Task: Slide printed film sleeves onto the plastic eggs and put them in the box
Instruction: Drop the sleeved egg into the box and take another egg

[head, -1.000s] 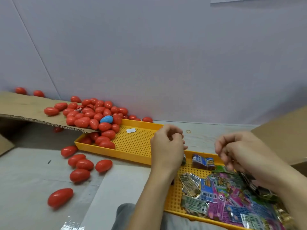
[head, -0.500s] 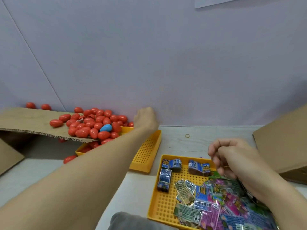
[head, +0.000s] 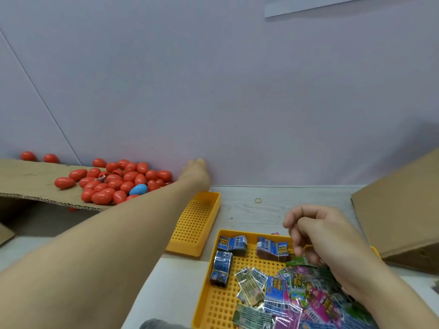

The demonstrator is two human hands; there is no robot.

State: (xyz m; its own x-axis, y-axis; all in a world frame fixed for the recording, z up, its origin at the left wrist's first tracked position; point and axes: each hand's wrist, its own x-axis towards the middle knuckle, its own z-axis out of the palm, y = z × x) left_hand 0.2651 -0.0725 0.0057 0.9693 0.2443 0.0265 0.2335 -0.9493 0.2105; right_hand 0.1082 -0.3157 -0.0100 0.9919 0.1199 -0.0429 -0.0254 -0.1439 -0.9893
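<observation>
Eggs lie heaped at the left of the frame on a cardboard flap: roughly thirty red and one blue egg, with two more red ones at the far left against the wall. Two yellow perforated trays are present; the far tray is bare where visible, and the near tray holds three blue sleeve bundles and a loose heap of printed film sleeves. One rubber band lies on the pale wood-grain tabletop. A plain lilac wall backs the bench; a cardboard box stands at right.

Left hand extends to the egg pile's right edge; its grip cannot be determined. Right hand hovers above the sleeves, fingers curled, holding nothing visible.

Compared with half a second earlier, the left hand has reached slightly farther toward the wall.
</observation>
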